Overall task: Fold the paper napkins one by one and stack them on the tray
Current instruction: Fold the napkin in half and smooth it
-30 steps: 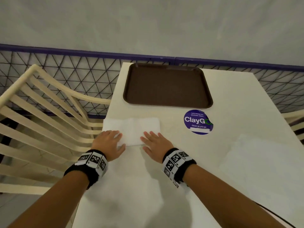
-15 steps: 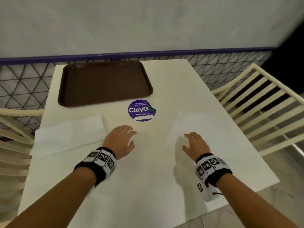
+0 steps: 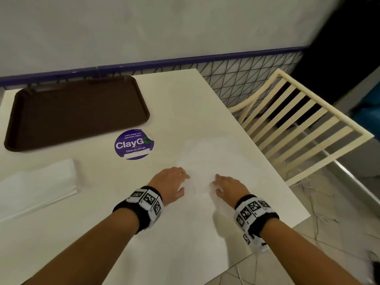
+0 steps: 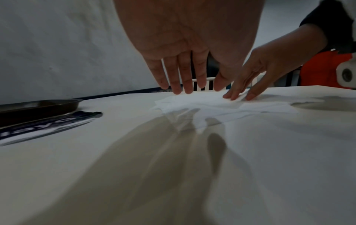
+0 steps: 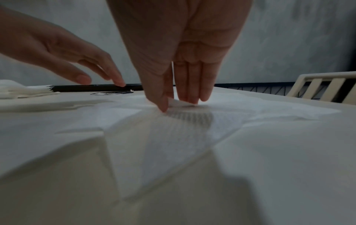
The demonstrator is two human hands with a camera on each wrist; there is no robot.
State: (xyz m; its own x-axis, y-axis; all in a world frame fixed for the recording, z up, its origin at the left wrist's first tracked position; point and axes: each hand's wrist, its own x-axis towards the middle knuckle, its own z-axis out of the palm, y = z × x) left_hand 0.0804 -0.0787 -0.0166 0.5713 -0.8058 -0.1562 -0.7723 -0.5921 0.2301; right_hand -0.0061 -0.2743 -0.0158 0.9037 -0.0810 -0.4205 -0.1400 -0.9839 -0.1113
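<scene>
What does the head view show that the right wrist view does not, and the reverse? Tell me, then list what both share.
Only the head view shows the whole brown tray bare of napkins, the sticker's ClayGo lettering, both wristbands, and the floor.

Only the right wrist view shows the right hand pinching up an edge of the unfolded napkin between thumb and fingers, and that napkin's dotted texture.

Both show the left hand open over the white table, the folded napkin at the left, and the slatted chair.
</scene>
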